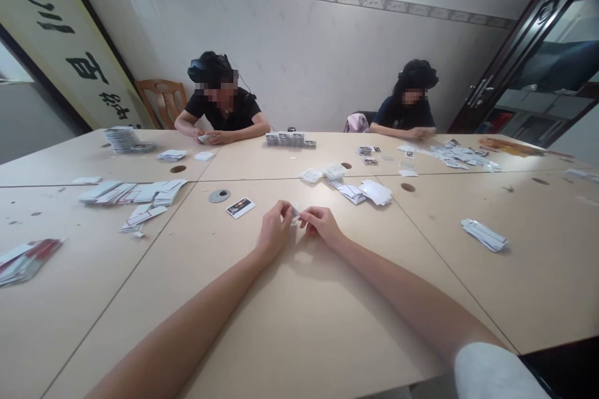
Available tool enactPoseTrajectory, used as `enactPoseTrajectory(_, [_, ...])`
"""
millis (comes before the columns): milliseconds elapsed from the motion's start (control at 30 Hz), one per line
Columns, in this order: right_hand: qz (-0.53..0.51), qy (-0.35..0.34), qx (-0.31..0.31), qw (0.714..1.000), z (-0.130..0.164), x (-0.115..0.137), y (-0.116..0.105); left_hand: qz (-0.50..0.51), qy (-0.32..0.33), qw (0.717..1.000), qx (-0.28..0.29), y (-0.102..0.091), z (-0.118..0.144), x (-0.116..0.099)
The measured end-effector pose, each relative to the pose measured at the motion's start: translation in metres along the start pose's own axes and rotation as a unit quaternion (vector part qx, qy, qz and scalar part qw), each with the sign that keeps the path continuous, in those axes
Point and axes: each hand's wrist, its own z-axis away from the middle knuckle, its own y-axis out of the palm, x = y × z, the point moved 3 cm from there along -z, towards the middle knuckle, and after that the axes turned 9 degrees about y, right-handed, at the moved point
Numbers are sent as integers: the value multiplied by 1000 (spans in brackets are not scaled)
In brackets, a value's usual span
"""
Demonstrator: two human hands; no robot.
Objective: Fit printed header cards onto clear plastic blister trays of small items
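Note:
Over the middle of the table, my left hand (274,225) and my right hand (324,225) are close together. Both pinch a small, thin, pale piece (295,214) from its two sides; it looks partly see-through, and fingers hide some of it. Left of my hands a white-bordered card (241,207) with a dark picture lies flat. A round grey cable-hole cover (219,196) is just beyond that card. Past my right hand lie a stack of white packets (375,192) and some clear plastic sleeves (312,175).
Rows of white envelopes (133,192) and a red-and-white bundle (30,260) lie on the left. Another white bundle (484,235) is at right. Two people (224,112) (407,112) sit across the table (299,324), near stacked packs (285,139) and scattered papers (461,154).

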Motion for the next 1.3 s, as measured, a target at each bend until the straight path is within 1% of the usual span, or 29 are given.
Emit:
enactPoseTrajectory(133, [4, -3, 7, 1000, 0, -1, 1, 9, -13, 1000, -7, -1, 0, 3])
enactPoseTrajectory(300, [4, 3, 8, 1000, -2, -3, 0, 26, -30, 999, -14, -2, -1, 0])
enactPoseTrajectory(433, [12, 17, 12, 1000, -2, -4, 1, 63, -74, 995, -29, -2, -1, 0])
enactPoseTrajectory(533, [24, 26, 13, 999, -4, -6, 1, 107, -123, 985, -51, -2, -3, 11])
enactPoseTrajectory(600, [32, 28, 9, 999, -6, -8, 1, 147, -165, 973, -65, -1, -5, 23])
enactPoseTrajectory(700, [39, 29, 1, 999, -9, -11, 1, 219, -221, 947, -78, 0, -8, 40])
enactPoseTrajectory(800, [40, 33, -6, 999, -10, -14, -1, 287, -262, 917, -94, 0, -9, 48])
enactPoseTrajectory(933, [41, 41, -15, 998, -11, -16, -3, 357, -299, 876, -122, -3, -10, 50])
enactPoseTrajectory(1067, [41, 51, -25, 998, -11, -17, -4, 401, -324, 843, -156, -5, -11, 50])
enactPoseTrajectory(1200, [35, 57, -35, 997, -11, -18, -5, 420, -339, 820, -190, -4, -11, 51])
enactPoseTrajectory(1300, [31, 60, -40, 997, -11, -18, -5, 428, -345, 812, -194, -5, -12, 47])
